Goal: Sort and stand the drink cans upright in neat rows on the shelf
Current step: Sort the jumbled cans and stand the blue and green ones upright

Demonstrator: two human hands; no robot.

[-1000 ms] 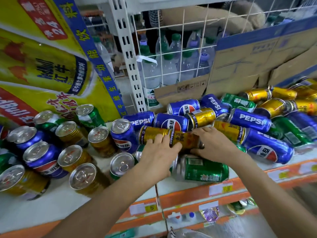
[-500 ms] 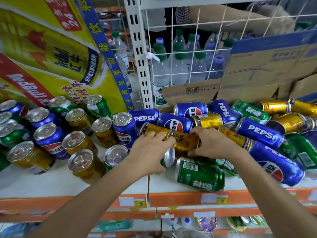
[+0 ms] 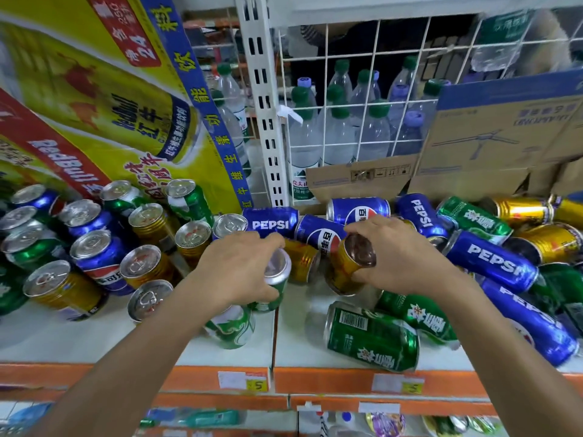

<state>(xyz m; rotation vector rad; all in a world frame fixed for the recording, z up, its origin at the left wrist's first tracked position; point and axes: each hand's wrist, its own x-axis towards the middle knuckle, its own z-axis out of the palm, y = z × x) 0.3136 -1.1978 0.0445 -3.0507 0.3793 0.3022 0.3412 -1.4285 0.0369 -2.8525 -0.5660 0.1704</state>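
- Viewing through the head camera, I see my left hand [image 3: 239, 269] with fingers curled over the silver top of a green can [image 3: 277, 272], at the middle of the shelf [image 3: 315, 348].
- My right hand [image 3: 400, 260] grips a gold can [image 3: 347, 272], tilted, one end facing the camera, just beside the green can.
- Upright cans [image 3: 94, 263] stand grouped at left.
- At right, blue Pepsi cans [image 3: 492, 260] and a second green can [image 3: 372, 339] lie on their sides.
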